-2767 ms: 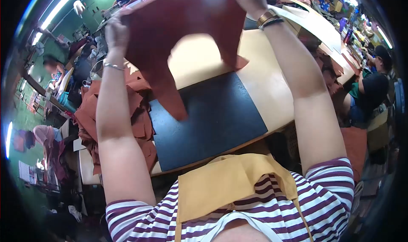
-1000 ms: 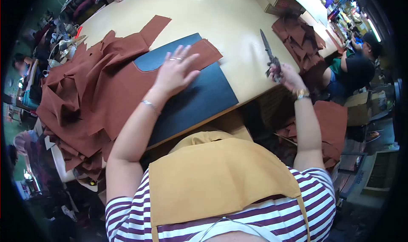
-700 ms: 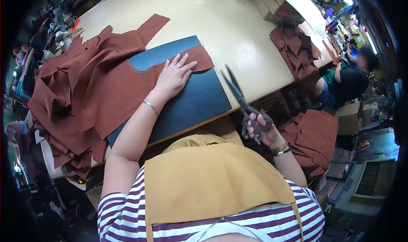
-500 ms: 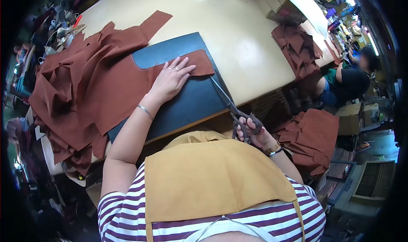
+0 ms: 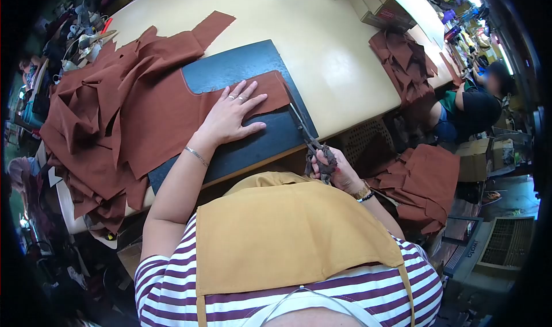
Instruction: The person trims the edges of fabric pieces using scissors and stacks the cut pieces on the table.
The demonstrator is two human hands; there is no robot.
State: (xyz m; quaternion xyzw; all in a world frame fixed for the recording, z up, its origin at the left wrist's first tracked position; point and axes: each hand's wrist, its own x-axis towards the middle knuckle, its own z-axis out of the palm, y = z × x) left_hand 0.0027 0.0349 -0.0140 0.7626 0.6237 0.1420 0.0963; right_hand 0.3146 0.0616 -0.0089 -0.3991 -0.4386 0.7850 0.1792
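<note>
Left hand (image 5: 233, 114) flat, fingers and thumb spread, on the narrow end of a rust-brown fabric panel (image 5: 270, 94), over a dark blue mat (image 5: 233, 68) at the near edge of a cream tabletop (image 5: 328, 51). Right hand (image 5: 338, 169) closed about the handles of long-bladed scissors (image 5: 305, 129), tips at the panel's right-hand corner; contact too small to tell. At left, a crumpled fabric heap (image 5: 83, 117); at right, a fabric bundle (image 5: 402, 68) beside a cardboard box (image 5: 379, 6); lower right, a layered fabric stack (image 5: 425, 180). Foreground: mustard apron (image 5: 299, 241) over a striped shirt (image 5: 253, 305). Far right: a co-worker (image 5: 468, 111).
</note>
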